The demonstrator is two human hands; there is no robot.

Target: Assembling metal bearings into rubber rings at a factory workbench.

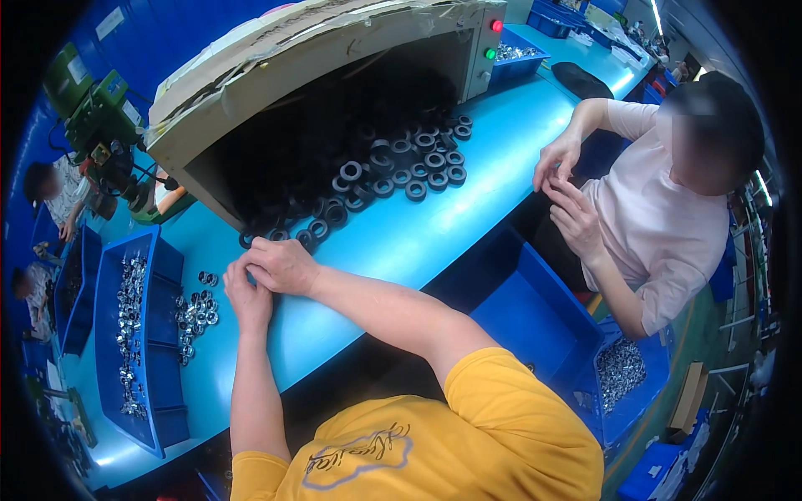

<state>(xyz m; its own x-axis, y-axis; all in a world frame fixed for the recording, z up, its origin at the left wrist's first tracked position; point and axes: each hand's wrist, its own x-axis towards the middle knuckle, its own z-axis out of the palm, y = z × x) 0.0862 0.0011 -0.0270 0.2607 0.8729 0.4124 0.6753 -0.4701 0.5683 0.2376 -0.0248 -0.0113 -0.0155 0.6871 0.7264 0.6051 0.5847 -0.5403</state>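
Two bare hands, paired at left of centre in the frame: the left hand (248,292) with fingers bent up and the right hand (284,265) curled over to meet it, fingertips together; any item between them is hidden, so what they hold cannot be told. Black rings (380,152), many, heaped from the upper centre down to just beyond the right hand, partly within the dark opening of a pale box-like housing (185,125) and partly out on the blue tabletop (493,142). Silver metal rings (197,314), a loose cluster, left of the left hand, beside a long blue bin (165,351) containing more of the same kind. Housing fitted with one red light (497,26) above one green light (489,53). Green machine (104,125), upper left. Co-worker in a pale shirt (660,225), right side, hands close together. Blue crate (647,397), lower right, containing small silver parts (620,371).
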